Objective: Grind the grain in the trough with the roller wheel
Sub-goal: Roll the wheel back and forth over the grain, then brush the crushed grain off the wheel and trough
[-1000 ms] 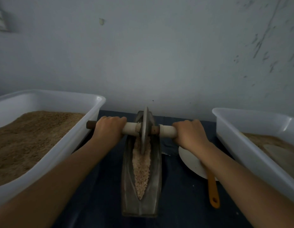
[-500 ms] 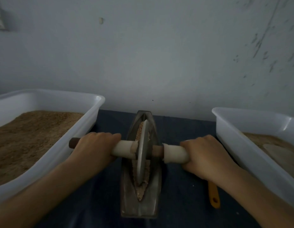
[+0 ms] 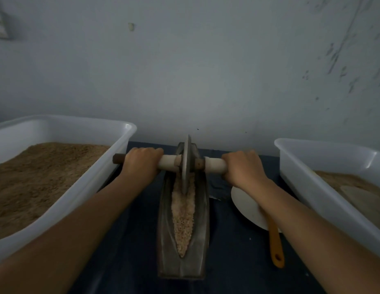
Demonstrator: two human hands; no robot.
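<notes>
Grey plastered wall [image 3: 206,71] stood behind a dark-covered desk [image 3: 131,251].

Item, far left: white plastic tub [image 3: 112,166], filled with brown ground meal [image 3: 36,177].

Item: left hand [image 3: 142,164], fingers curled fully round the left end of the wooden axle handle [image 3: 167,163], knuckles up.

Item, centre: metal boat-shaped trough [image 3: 204,230], lying lengthwise away from the person. Roller wheel [image 3: 186,162], a thin metal disc, stood upright on edge at the far end of the trough, its rim down in the groove. Grain [image 3: 183,219] lay in a long strip along the groove, from the wheel to the near tip.

Item: right hand [image 3: 244,168], fingers wrapped tight round the right end of the handle.

Item: white plate [image 3: 246,206], partly under the right forearm; orange-handled utensil [image 3: 275,245] beside it.

Item, far right: second white tub [image 3: 312,187], holding paler meal.

Progress, by judgement: grain looked coarse and pebbly, kernels apparently unbroken near the tip; grinding well short of finished, many passes left.
</notes>
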